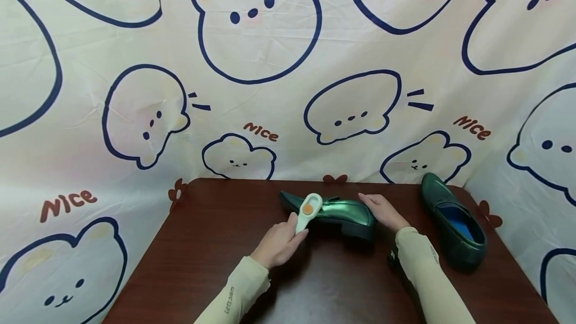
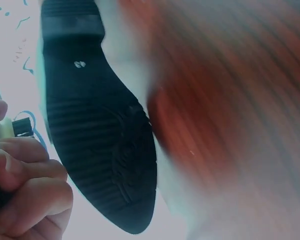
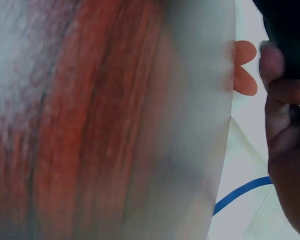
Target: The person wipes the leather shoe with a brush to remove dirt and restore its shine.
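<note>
My left hand grips a small white brush with an orange spot on its handle. Dark bristles stick out past the fingers in the left wrist view. The brush head overlaps the front part of a shiny green loafer, whose toe points left. At the loafer's heel end, my right hand holds the back of the shoe, its fingers partly hidden behind it. The left wrist view shows the ridged black sole facing that camera, the shoe tilted on its side.
A second green loafer with a blue insole stands to the right of my right forearm. Both shoes are over a dark brown wooden table. Behind and beside it hangs a pale curtain with cartoon bears.
</note>
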`<action>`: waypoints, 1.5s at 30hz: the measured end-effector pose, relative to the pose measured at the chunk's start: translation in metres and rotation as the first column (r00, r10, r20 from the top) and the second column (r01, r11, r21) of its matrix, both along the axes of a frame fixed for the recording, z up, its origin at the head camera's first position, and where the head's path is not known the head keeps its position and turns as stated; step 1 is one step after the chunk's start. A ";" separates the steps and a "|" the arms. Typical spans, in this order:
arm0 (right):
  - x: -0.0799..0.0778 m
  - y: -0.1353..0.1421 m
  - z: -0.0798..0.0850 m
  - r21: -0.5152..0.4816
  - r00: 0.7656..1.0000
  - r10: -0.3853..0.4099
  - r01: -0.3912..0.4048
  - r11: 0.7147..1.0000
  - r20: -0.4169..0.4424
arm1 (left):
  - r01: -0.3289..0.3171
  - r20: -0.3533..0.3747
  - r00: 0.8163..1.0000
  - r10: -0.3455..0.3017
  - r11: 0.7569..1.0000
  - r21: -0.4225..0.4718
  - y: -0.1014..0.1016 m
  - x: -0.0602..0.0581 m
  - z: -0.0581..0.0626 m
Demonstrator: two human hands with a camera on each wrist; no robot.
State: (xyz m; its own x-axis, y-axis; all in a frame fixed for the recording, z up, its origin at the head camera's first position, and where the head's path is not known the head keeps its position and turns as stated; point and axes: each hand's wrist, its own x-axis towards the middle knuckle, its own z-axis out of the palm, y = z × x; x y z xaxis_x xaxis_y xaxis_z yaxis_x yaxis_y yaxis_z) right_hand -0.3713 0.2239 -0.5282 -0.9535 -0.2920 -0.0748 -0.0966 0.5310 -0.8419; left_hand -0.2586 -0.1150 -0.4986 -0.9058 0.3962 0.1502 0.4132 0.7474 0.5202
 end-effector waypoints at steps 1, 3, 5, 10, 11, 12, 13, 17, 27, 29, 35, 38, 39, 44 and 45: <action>0.000 0.001 -0.001 0.005 1.000 -0.001 0.001 1.000 0.008 | 0.014 -0.001 1.000 -0.014 1.000 -0.002 0.003 0.001 0.001; 0.000 0.002 -0.002 0.012 1.000 -0.007 0.007 1.000 0.016 | 0.049 -0.003 0.999 -0.049 0.999 -0.011 0.010 0.002 0.002; 0.000 0.002 -0.003 0.015 1.000 -0.007 0.007 1.000 0.012 | 0.085 -0.015 0.996 -0.086 0.996 -0.038 0.017 0.002 0.002; -0.003 0.002 -0.008 0.026 1.000 -0.016 0.015 1.000 0.002 | 0.112 -0.053 0.991 -0.120 0.985 -0.132 0.027 0.002 -0.006; -0.004 0.002 -0.009 0.031 1.000 -0.019 0.019 0.999 0.000 | 0.106 -0.057 0.992 -0.115 0.984 -0.143 0.027 0.002 -0.008; -0.004 0.002 -0.010 0.034 1.000 -0.019 0.019 0.999 -0.003 | 0.100 -0.059 0.992 -0.110 0.984 -0.149 0.027 0.001 -0.009; -0.005 0.002 -0.010 0.038 1.000 -0.018 0.018 0.999 -0.007 | 0.094 -0.059 0.993 -0.104 0.984 -0.154 0.027 0.001 -0.011; -0.005 0.002 -0.010 0.040 0.999 -0.005 0.007 0.999 -0.039 | 0.082 -0.041 0.995 -0.088 0.987 -0.142 0.024 -0.001 -0.012; -0.004 0.001 -0.010 0.064 0.997 -0.005 0.010 0.998 -0.076 | 0.044 -0.037 0.998 -0.048 0.994 -0.098 0.008 -0.004 -0.019; -0.005 0.002 -0.011 0.068 0.997 -0.003 0.009 0.998 -0.077 | 0.036 -0.035 0.999 -0.039 0.996 -0.082 0.004 -0.004 -0.019; -0.005 0.003 -0.012 0.065 0.996 0.004 0.002 0.998 -0.093 | 0.004 -0.003 1.000 -0.004 0.999 -0.043 -0.013 -0.008 -0.018; -0.006 0.003 -0.012 0.070 0.996 0.007 -0.001 0.998 -0.086 | -0.021 0.005 1.000 0.021 0.999 -0.027 -0.024 -0.010 -0.020; -0.006 0.003 -0.012 0.073 0.997 0.005 0.001 0.997 -0.082 | -0.033 0.010 0.999 0.033 0.999 -0.021 -0.027 -0.010 -0.020; -0.007 0.003 -0.012 0.080 0.996 0.011 -0.004 0.997 -0.088 | -0.089 0.031 0.996 0.089 0.996 0.007 -0.040 -0.014 -0.022; -0.007 0.002 -0.011 0.081 0.996 0.010 -0.003 0.997 -0.089 | -0.090 0.032 0.995 0.090 0.996 0.014 -0.040 -0.015 -0.021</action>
